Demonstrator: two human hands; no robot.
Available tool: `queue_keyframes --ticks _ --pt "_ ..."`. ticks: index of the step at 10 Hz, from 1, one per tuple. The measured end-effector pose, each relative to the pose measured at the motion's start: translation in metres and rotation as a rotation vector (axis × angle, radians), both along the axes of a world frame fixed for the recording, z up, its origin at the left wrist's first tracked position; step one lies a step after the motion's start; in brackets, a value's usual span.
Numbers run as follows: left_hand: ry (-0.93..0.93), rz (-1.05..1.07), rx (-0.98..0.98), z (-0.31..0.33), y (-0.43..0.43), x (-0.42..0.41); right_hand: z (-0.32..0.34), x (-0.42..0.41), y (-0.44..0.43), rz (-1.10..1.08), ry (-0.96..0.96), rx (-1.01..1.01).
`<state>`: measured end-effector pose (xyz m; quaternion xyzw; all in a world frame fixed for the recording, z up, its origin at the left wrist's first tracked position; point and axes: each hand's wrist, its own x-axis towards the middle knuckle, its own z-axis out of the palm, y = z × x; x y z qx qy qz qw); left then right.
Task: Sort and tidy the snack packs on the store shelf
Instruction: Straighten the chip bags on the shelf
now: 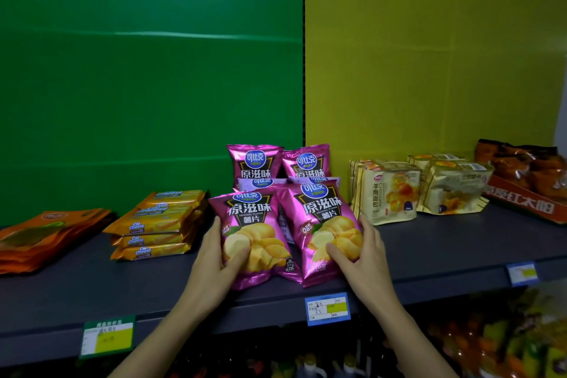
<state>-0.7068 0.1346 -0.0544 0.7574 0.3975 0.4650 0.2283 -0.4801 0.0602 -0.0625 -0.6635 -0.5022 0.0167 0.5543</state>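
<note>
two bags are held at the near middle of the shelf [445, 255]: the left chip bag [251, 233] is gripped by the left hand [214, 261], the right chip bag [325, 224] by the right hand [365, 258], fingers curled round outer edges, probably for squaring. the near lip is close; bare shelf is left either side.

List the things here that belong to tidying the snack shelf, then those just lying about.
Job: left hand, right hand, left pink crisp bag, right pink crisp bag, cheese cracker packs, croissant packs.
Lying about: green price label, centre blue price label.
</note>
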Motion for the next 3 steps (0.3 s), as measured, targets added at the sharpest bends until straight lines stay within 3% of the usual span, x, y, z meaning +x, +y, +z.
queue_keyframes --ticks 3 --pt "-0.022 0.003 0.038 0.006 0.004 -0.009 0.014 -0.003 -0.005 -0.05 -0.011 0.103"
